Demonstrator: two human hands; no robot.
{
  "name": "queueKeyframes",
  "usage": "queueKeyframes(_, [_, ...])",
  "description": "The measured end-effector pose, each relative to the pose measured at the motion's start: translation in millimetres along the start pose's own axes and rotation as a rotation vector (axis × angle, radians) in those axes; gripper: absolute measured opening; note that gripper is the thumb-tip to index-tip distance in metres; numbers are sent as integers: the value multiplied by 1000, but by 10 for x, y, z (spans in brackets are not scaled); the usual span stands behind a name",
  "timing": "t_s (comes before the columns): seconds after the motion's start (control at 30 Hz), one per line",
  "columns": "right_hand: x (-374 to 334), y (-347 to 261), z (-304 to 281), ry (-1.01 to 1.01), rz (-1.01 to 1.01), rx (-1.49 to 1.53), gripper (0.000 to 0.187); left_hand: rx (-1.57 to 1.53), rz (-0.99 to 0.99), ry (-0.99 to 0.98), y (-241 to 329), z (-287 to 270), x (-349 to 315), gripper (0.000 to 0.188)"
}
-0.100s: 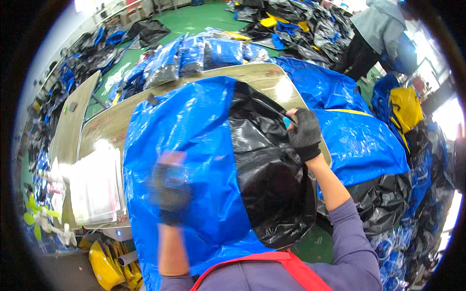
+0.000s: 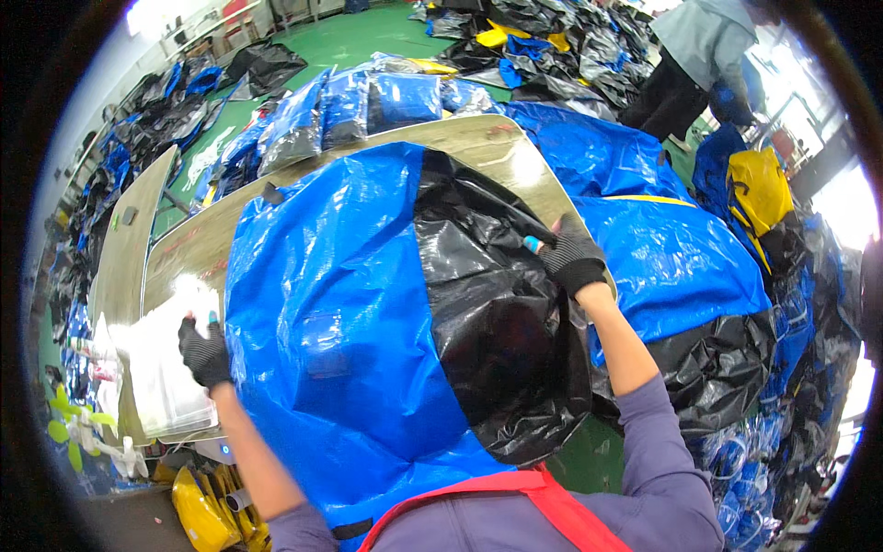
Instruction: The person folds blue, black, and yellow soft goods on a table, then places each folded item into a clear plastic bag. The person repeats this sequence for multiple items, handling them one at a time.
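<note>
A large blue and black bag of shiny coated fabric (image 2: 368, 276) lies spread over the table in front of me, its lower end at my body. My right hand (image 2: 575, 258), in a black ribbed glove with blue wrapping on the thumb, grips the black part at its right edge. A fold runs from there toward the top. My left hand (image 2: 204, 354), gloved alike, is open with thumb and forefinger apart. It is over a stack of clear plastic sheets or sleeves (image 2: 170, 396) left of the bag. A small clear patch (image 2: 326, 345) shows on the blue part.
Wrapped blue packages (image 2: 405, 99) line the table's far side. More blue bags (image 2: 662, 267) lie to the right, near a yellow bag (image 2: 761, 184). A person (image 2: 694, 64) stands at the far right. A small green-bladed fan (image 2: 69, 423) is at the left, with yellow pieces (image 2: 202, 515) below the table.
My left hand has moved left from the blue part of the bag to the clear stack. My right hand stays at the black edge. The whole view has shifted slightly.
</note>
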State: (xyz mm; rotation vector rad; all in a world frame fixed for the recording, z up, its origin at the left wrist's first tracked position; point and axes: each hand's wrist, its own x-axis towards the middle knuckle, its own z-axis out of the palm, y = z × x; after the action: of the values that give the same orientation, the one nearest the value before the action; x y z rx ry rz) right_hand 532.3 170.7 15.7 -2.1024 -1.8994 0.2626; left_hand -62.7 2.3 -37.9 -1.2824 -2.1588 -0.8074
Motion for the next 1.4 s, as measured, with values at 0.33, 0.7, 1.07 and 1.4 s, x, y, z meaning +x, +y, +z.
queueKeyframes(0.33, [-146,612,610,126,200,359,49,-619,-607,-1085,-645,298,-25,55])
queueKeyframes(0.7, [-38,701,309,200,-76,243,59,-244,-385,-393,-707,0,-197,69])
queueKeyframes(1.07, [846,303,156,-459,-361,437,44,-920,545,-932,2806,228,-506,47])
queueKeyframes(1.4, [478,-131,218,-515,-272,262,57,-293,965,-1016,3151,418,-986,100])
